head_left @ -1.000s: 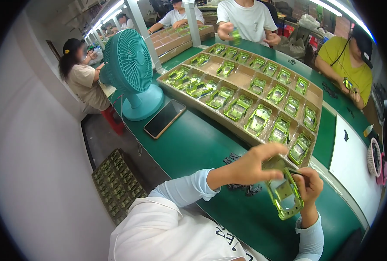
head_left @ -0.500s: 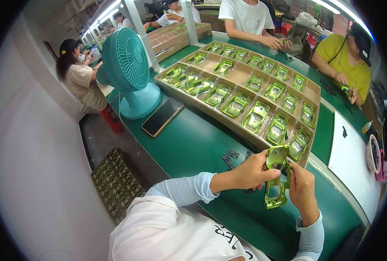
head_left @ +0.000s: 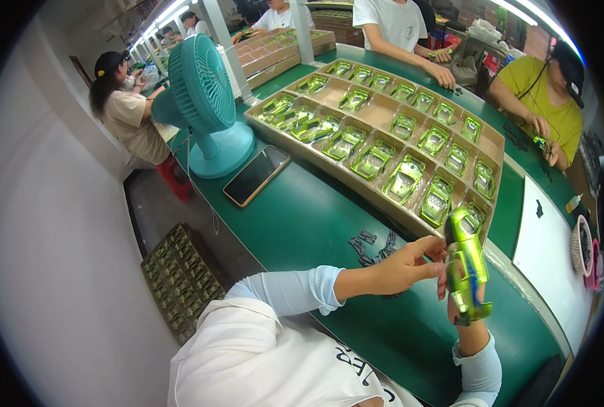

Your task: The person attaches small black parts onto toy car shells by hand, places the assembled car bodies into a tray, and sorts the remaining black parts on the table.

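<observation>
1. Green toy car body (head_left: 466, 268) is held up above the green table (head_left: 302, 217), just in front of the near right corner of the compartment tray (head_left: 329, 163).
2. Left hand (head_left: 404, 266) is on the shell's left side, fingertips pinching near its upper end. Closed on the part.
3. Right hand (head_left: 468, 319) is mostly hidden behind the shell and seems to support it from behind and below. Wrapped on it, though the finger positions can't be made out.
4. Handling call: thin glossy plastic moulding, so likely light, fairly stiff, a bit slick, and apt to flex or scuff if squeezed mid-panel.
5. Best hold: along the side edges, not the shiny top face.
6. Small dark parts (head_left: 370, 245) lie loose on the table just left of the hands.
7. Tray compartments hold more green shells. Phone (head_left: 256, 175) and teal fan (head_left: 203, 102) sit farther left, well apart from the hands.
</observation>
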### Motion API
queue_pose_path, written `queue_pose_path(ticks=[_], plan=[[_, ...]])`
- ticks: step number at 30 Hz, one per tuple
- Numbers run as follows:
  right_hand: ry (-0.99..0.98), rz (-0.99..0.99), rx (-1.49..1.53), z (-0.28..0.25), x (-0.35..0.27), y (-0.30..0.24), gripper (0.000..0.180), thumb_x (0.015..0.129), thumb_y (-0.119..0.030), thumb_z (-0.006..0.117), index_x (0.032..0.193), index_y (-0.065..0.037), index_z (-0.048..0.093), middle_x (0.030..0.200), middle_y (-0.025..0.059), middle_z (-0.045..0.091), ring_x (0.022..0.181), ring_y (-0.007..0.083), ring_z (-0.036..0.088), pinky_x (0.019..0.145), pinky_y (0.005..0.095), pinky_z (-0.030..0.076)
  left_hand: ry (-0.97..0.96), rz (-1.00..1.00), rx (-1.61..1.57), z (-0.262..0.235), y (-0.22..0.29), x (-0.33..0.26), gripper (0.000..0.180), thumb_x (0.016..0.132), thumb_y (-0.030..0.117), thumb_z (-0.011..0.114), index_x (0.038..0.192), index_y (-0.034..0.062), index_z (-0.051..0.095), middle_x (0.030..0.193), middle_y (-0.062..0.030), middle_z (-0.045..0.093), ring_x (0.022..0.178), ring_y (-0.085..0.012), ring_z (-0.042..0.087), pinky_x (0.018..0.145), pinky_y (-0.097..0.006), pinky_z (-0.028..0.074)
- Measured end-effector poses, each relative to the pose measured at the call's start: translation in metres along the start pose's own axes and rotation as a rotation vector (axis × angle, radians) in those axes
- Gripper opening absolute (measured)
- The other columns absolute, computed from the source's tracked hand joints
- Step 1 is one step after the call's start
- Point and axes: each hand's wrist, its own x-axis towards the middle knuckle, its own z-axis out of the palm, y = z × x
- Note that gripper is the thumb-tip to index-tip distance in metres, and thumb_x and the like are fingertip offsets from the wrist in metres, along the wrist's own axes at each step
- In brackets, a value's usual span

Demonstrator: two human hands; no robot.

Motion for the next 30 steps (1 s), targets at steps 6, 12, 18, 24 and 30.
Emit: queue_pose_path(ticks=[6, 12, 18, 24, 30], plan=[[-0.069, -0.139, -0.322, 0.008, 0.004, 0.001, 0.011, 0.085, -0.004, 0.046, 0.084, 0.001, 0.055, 0.072, 0.0, 0.055, 0.059, 0.006, 0.048, 0.052, 0.0195, 0.039, 0.009, -0.01, -0.136, -0.006, 0.005, -0.001, 0.024, 0.084, 0.006, 0.053, 0.108, 0.0008, 0.054, 0.1, -0.0056, 0.058, 0.094, -0.0086, 0.051, 0.081, -0.024, 0.042], [-0.057, -0.173, -0.33, 0.01, 0.003, 0.011, 0.011, 0.084, -0.007, 0.048, 0.074, -0.002, 0.05, 0.063, -0.0007, 0.049, 0.056, 0.0061, 0.046, 0.048, 0.0191, 0.035, -0.045, -0.009, -0.004, -0.004, -0.003, 0.004, 0.029, 0.084, 0.002, 0.051, 0.112, -0.0009, 0.052, 0.103, -0.0057, 0.058, 0.096, -0.0107, 0.052, 0.086, -0.025, 0.04], [-0.055, -0.441, -0.661, 0.008, 0.003, 0.025, 0.008, 0.074, 0.0, 0.051, 0.067, -0.002, 0.047, 0.062, 0.0025, 0.05, 0.055, 0.0118, 0.05, 0.048, 0.0243, 0.039, -0.067, -0.018, -0.053, -0.003, 0.007, -0.002, 0.024, 0.085, 0.004, 0.049, 0.108, -0.0024, 0.054, 0.104, -0.0075, 0.058, 0.097, -0.0111, 0.052, 0.086, -0.026, 0.041], [-0.026, -0.688, -0.911, 0.018, -0.008, 0.023, 0.005, 0.067, -0.002, 0.053, 0.071, -0.003, 0.05, 0.06, 0.0052, 0.05, 0.052, 0.0166, 0.051, 0.047, 0.0269, 0.039, 0.041, 0.101, 0.009, 0.011, 0.003, -0.007, 0.01, 0.082, 0.004, 0.051, 0.089, -0.0028, 0.055, 0.082, -0.0033, 0.057, 0.075, -0.0057, 0.05, 0.067, -0.022, 0.043], [0.049, -0.328, -0.646, 0.018, 0.006, 0.005, 0.017, 0.085, -0.006, 0.043, 0.093, 0.001, 0.056, 0.062, 0.007, 0.055, 0.053, 0.0121, 0.052, 0.05, 0.0256, 0.041, -0.036, -0.233, -0.433, -0.022, 0.01, 0.003, 0.033, 0.077, -0.002, 0.048, 0.109, -0.0058, 0.051, 0.099, -0.0074, 0.059, 0.089, -0.0106, 0.054, 0.079, -0.023, 0.042]])
